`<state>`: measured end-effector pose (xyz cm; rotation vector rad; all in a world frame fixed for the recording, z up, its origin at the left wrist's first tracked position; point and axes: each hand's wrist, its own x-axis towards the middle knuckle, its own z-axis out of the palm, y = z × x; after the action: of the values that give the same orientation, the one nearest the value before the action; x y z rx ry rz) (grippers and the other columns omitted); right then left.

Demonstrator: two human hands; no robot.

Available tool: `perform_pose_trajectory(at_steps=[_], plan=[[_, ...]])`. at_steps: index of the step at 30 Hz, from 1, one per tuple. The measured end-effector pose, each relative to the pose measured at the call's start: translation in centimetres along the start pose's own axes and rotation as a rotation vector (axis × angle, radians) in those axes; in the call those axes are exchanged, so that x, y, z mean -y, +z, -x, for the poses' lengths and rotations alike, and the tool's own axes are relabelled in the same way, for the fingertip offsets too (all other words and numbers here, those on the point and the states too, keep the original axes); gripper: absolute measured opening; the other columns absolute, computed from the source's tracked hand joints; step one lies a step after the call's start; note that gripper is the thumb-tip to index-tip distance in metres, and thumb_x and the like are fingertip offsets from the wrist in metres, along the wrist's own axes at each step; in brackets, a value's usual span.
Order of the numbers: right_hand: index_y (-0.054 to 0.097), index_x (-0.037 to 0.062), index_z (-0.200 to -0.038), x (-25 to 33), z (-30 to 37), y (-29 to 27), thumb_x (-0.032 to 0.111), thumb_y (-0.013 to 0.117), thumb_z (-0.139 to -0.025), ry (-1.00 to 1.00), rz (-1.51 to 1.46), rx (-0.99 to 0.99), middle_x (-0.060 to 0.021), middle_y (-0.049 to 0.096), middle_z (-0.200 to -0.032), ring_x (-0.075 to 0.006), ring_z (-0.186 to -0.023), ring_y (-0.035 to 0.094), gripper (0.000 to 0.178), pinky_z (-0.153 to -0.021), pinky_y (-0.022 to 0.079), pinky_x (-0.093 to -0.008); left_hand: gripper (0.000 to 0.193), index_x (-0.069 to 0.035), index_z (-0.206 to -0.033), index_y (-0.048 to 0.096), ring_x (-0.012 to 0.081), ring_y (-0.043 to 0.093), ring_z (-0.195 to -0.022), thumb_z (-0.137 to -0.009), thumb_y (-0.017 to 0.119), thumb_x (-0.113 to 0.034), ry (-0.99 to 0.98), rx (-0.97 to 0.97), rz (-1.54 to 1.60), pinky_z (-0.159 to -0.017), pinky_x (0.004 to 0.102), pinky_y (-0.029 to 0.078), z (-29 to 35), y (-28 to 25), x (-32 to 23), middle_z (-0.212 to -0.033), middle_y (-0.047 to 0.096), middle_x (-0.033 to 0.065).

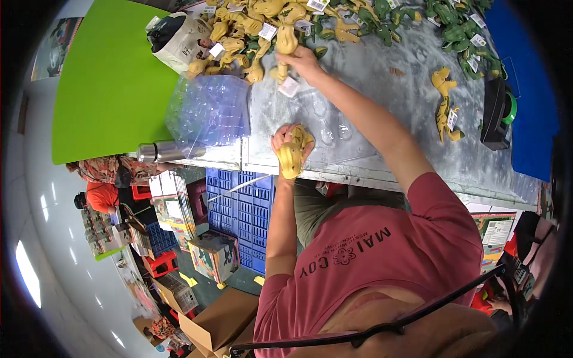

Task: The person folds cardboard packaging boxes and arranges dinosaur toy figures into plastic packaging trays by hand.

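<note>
The worktable [382, 83] has a grey, metal-looking top, scuffed and clouded with whitish smears, and a pale front edge. At that edge the left hand [278, 141] is closed around a yellow toy dinosaur [290, 160], its head toward the person. Farther in, the right hand [303, 62] grips a second yellow dinosaur [287, 42] with a white tag hanging below, just beside the heap of tagged yellow dinosaurs [236, 27] along the far side.

Green dinosaurs [456, 33] are piled at the far right; one yellow-and-green dinosaur [443, 110] lies apart, near a black tape dispenser [495, 116] with a green ring. Clear molded plastic pieces [326, 128] rest on the metal between the arms. To the left — beside a bright green panel [107, 77] — are crumpled clear plastic packaging [209, 107] and a steel bottle [160, 151]; a blue panel [534, 89] bounds the right.

Below the table edge, blue plastic crates [239, 209], a stack of printed boxes [215, 255] and an open cardboard carton [221, 319] crowd the dark floor. Farther left are a red stool [161, 264], a co-worker in orange [101, 197] and a pale wall [42, 197].
</note>
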<state>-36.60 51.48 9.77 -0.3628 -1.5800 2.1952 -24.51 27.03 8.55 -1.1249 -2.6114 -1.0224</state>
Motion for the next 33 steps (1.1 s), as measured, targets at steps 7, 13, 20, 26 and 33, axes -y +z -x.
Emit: perform_pose_trajectory(at_steps=[7, 13, 20, 26, 33], plan=[[0.065, 0.0029, -0.115, 2.0, 0.6, -1.1, 0.018, 0.070, -0.097, 0.116, -0.427, 0.005, -0.0035, 0.070, -0.099, -0.0153, -0.098, 0.066, 0.025, -0.087, 0.054, -0.0327, 0.058, -0.011, -0.120, 0.067, 0.0335, 0.055, -0.112, -0.070, 0.086, -0.032, 0.037, -0.060, -0.129, -0.099, 0.0460, 0.043, 0.1, -0.2, -0.2, -0.119, 0.062, 0.0110], [0.069, 0.0041, -0.103, 2.6, 2.7, -1.6, 0.024, 0.073, -0.094, -0.001, -0.075, 0.014, -0.0019, 0.069, -0.096, -0.0140, -0.081, 0.065, 0.022, -0.075, 0.054, -0.0342, 0.058, -0.011, -0.122, 0.066, 0.0327, 0.054, -0.116, -0.072, 0.084, -0.036, 0.050, -0.065, -0.111, -0.104, 0.0487, 0.035, 0.4, 0.8, 0.6, -0.122, 0.061, 0.0107], [0.072, 0.0088, -0.108, 6.2, 5.2, -2.1, 0.047, 0.064, -0.095, -0.538, 1.086, 0.182, -0.0141, 0.073, -0.098, -0.0335, -0.085, 0.068, 0.041, -0.078, 0.055, -0.0407, 0.066, -0.011, -0.130, 0.060, 0.0316, 0.049, -0.126, -0.076, 0.081, -0.042, 0.029, -0.044, -0.191, -0.112, 0.0511, 0.026, 1.3, 1.4, 1.6, -0.131, 0.055, 0.0104], [0.073, 0.0119, -0.110, 7.4, 6.4, -2.2, 0.044, 0.068, -0.093, -0.154, 0.943, 0.475, -0.0125, 0.073, -0.104, -0.0324, -0.094, 0.068, 0.036, -0.085, 0.054, -0.0400, 0.070, -0.009, -0.132, 0.056, 0.0317, 0.047, -0.131, -0.075, 0.082, -0.040, 0.015, -0.088, -0.131, -0.116, 0.0547, 0.023, 1.7, 1.4, 2.5, -0.141, 0.051, 0.0112], [0.069, 0.0098, -0.121, 3.9, 9.2, -2.5, 0.036, 0.069, -0.095, -0.744, 0.890, 0.384, -0.0097, 0.066, -0.128, -0.0242, -0.107, 0.066, 0.037, -0.092, 0.053, -0.0360, 0.072, -0.009, -0.130, 0.054, 0.0316, 0.046, -0.135, -0.071, 0.085, -0.036, 0.008, -0.089, -0.093, -0.117, 0.0577, 0.022, 1.3, 1.5, 1.8, -0.143, 0.051, 0.0099]])
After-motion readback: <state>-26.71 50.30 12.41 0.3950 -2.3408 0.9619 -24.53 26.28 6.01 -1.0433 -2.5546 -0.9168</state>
